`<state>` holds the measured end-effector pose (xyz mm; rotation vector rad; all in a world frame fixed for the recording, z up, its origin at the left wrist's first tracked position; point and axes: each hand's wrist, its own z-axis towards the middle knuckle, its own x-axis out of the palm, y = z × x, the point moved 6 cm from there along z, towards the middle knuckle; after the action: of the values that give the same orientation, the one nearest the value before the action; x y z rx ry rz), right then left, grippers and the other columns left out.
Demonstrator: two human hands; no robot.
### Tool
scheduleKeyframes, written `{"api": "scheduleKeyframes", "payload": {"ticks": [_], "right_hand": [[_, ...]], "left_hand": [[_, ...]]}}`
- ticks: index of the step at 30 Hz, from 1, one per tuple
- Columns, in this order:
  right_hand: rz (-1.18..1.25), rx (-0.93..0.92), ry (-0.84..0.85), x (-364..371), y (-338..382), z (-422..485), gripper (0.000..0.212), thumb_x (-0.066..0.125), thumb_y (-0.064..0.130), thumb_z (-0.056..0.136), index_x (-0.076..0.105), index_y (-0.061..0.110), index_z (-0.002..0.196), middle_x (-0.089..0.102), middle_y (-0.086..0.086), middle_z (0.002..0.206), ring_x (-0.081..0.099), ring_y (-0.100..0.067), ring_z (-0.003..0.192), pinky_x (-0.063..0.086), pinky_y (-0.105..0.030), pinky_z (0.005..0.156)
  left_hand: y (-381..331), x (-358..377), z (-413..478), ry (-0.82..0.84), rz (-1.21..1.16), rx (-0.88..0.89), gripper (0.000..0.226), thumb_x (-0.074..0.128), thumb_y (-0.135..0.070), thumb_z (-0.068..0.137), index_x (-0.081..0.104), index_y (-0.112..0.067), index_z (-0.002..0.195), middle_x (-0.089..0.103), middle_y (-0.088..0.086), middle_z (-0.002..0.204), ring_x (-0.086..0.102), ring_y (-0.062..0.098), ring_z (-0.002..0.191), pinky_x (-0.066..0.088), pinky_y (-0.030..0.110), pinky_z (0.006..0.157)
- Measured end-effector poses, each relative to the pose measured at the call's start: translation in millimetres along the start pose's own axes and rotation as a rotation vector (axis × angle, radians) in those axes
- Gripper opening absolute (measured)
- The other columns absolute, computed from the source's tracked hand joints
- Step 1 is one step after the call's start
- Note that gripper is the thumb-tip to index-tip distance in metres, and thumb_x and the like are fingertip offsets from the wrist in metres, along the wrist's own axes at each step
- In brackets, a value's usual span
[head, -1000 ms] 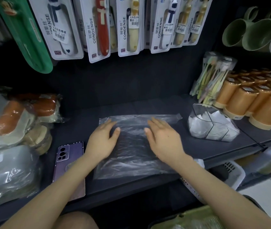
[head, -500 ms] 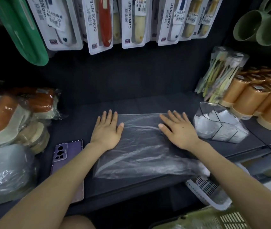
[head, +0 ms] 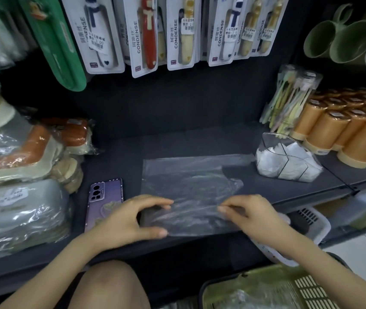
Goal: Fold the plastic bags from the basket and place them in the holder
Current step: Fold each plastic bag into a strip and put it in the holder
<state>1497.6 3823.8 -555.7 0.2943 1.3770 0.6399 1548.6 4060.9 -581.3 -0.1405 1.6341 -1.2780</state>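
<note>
Both near corners of the bag [head: 191,186] are pinched: its edge is held between the curled fingers [head: 155,200] and thumb of the left hand [head: 128,221], and likewise by the right hand [head: 251,215]. Its far half is spread flat on the shelf [head: 115,161], near the holder [head: 271,141].

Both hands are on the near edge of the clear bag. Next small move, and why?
Probably lift that edge and fold it over toward the far edge. The left hand and right hand both appear to pinch the plastic bag at its near edge. It lies spread and unfolded on the shelf, while the holder at right holds folded pieces.
</note>
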Motion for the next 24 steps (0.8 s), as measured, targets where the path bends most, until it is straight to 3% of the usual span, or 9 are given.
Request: {"api": "scheduleKeyframes", "payload": {"ticks": [2, 5, 8, 10, 13, 16, 20, 23, 24], "right_hand": [[0.204, 0.134, 0.191, -6.9, 1.4, -2.7, 0.026, 0.062, 0.028, 0.093, 0.070, 0.021, 0.069, 0.066, 0.006, 0.063, 0.054, -0.007, 0.057, 0.041, -0.022, 0.059], [0.339, 0.230, 0.333, -15.5, 2.1, 2.7, 0.031, 0.060, 0.027, 0.095, 0.073, 0.007, 0.075, 0.070, -0.018, 0.076, 0.058, -0.034, 0.066, 0.049, -0.038, 0.071], [0.350, 0.300, 0.379, -17.8, 4.1, 6.9, 0.045, 0.055, 0.029, 0.097, 0.057, -0.005, 0.068, 0.052, -0.009, 0.058, 0.041, -0.014, 0.052, 0.038, -0.017, 0.058], [0.279, 0.314, 0.364, -22.4, 4.5, 9.8, 0.057, 0.049, 0.050, 0.094, 0.051, -0.001, 0.067, 0.045, -0.002, 0.059, 0.039, -0.011, 0.053, 0.036, -0.015, 0.059], [0.262, 0.245, 0.336, -32.0, 11.4, 11.6, 0.081, 0.039, 0.080, 0.078, 0.064, 0.003, 0.086, 0.065, 0.006, 0.084, 0.060, -0.010, 0.075, 0.046, -0.030, 0.080], [0.115, 0.171, 0.350, -37.1, 23.8, 10.9, 0.068, 0.061, 0.071, 0.069, 0.063, 0.030, 0.123, 0.061, 0.022, 0.121, 0.055, 0.009, 0.112, 0.043, -0.022, 0.103], [-0.061, 0.017, 0.256, -40.1, 26.4, 25.1, 0.033, 0.064, 0.051, 0.084, 0.074, 0.023, 0.098, 0.074, 0.008, 0.095, 0.066, -0.007, 0.089, 0.050, -0.037, 0.087], [0.095, 0.021, 0.355, -36.3, 22.6, 36.6, 0.054, 0.052, 0.049, 0.090, 0.061, -0.001, 0.071, 0.057, -0.017, 0.066, 0.049, -0.033, 0.063, 0.046, -0.041, 0.067], [0.128, 0.028, 0.393, -35.1, 22.4, 39.6, 0.053, 0.052, 0.044, 0.093, 0.050, 0.000, 0.063, 0.043, -0.013, 0.057, 0.037, -0.028, 0.055, 0.038, -0.035, 0.058]], "left_hand": [[2.0, 2.4, -8.7, 0.039, 0.012, -0.004, 0.076, 0.078, -0.063, 0.061, 0.040, -0.062, 0.127, 0.056, -0.032, 0.124, 0.050, -0.007, 0.120, 0.033, 0.008, 0.101], [1.9, 4.1, -10.7, 0.045, 0.003, -0.011, 0.081, 0.085, -0.030, 0.066, 0.042, -0.065, 0.124, 0.054, -0.036, 0.124, 0.051, -0.011, 0.118, 0.035, 0.006, 0.098], [-3.3, -2.2, -4.1, -0.078, -0.132, -0.059, 0.040, 0.069, -0.068, 0.069, 0.062, -0.058, 0.107, 0.065, -0.032, 0.111, 0.059, -0.009, 0.108, 0.041, 0.008, 0.090], [-1.7, -4.9, 1.7, -0.167, -0.269, -0.099, 0.052, 0.053, -0.081, 0.072, 0.075, -0.038, 0.091, 0.070, -0.023, 0.099, 0.062, -0.006, 0.095, 0.046, 0.015, 0.087], [-3.2, -8.0, 9.5, -0.289, -0.336, -0.177, 0.047, 0.048, -0.051, 0.094, 0.071, -0.024, 0.064, 0.063, -0.020, 0.069, 0.053, -0.008, 0.069, 0.042, 0.013, 0.072], [-1.7, -9.0, 14.2, -0.325, -0.431, -0.249, 0.041, 0.043, -0.033, 0.098, 0.073, -0.018, 0.074, 0.073, -0.014, 0.076, 0.063, -0.007, 0.074, 0.042, 0.008, 0.074], [11.4, -9.9, 13.8, -0.356, -0.553, -0.375, 0.047, 0.044, -0.042, 0.097, 0.073, -0.005, 0.092, 0.076, 0.007, 0.087, 0.072, 0.015, 0.085, 0.049, 0.020, 0.081], [14.5, -12.2, 14.4, -0.365, -0.540, -0.399, 0.053, 0.042, -0.047, 0.097, 0.074, -0.006, 0.089, 0.076, 0.007, 0.089, 0.070, 0.020, 0.093, 0.049, 0.029, 0.090], [15.3, -13.5, 14.5, -0.374, -0.533, -0.409, 0.056, 0.041, -0.048, 0.098, 0.073, -0.004, 0.087, 0.076, 0.006, 0.087, 0.069, 0.020, 0.092, 0.049, 0.031, 0.089]]}}
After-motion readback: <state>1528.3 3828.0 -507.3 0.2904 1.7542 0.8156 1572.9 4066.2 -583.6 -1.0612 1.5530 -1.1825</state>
